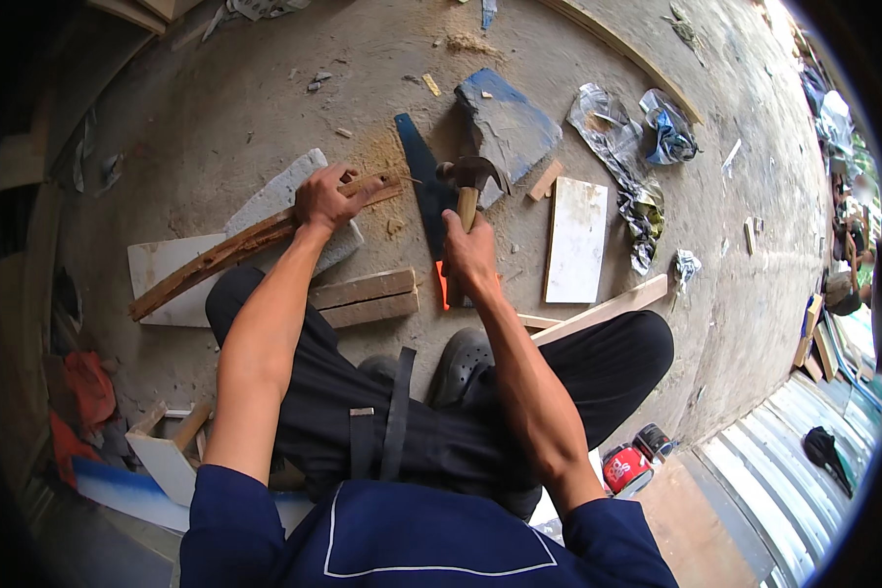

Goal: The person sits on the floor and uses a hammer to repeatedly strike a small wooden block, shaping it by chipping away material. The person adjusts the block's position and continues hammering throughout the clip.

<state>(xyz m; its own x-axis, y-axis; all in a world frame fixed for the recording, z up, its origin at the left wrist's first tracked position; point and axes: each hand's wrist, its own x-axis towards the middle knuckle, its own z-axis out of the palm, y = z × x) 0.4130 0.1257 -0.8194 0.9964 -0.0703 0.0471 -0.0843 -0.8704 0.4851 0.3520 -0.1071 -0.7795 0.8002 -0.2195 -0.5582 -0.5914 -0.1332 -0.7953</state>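
Observation:
My left hand (328,199) is closed around a long, rough strip of brown wood (216,257), near its far end. The strip slants across a pale grey block (272,194) and a white board (167,269). A thin, nail-like sliver sticks out at the strip's far tip, too small to make out surely. In my right hand (470,257) is a claw hammer (468,208), gripped by its wooden handle, its dark head just right of that tip. Beneath the hammer, a handsaw (419,171) with a dark blade and orange on its handle lies on the floor.
Beyond the hammer sits a blue-grey block (514,127), with a small wood offcut (546,180) and a white panel (575,240) to its right. Crumpled plastic (608,127) lies farther right. Two short wood pieces (365,297) rest before my legs; a red can (626,468) stands near my right side.

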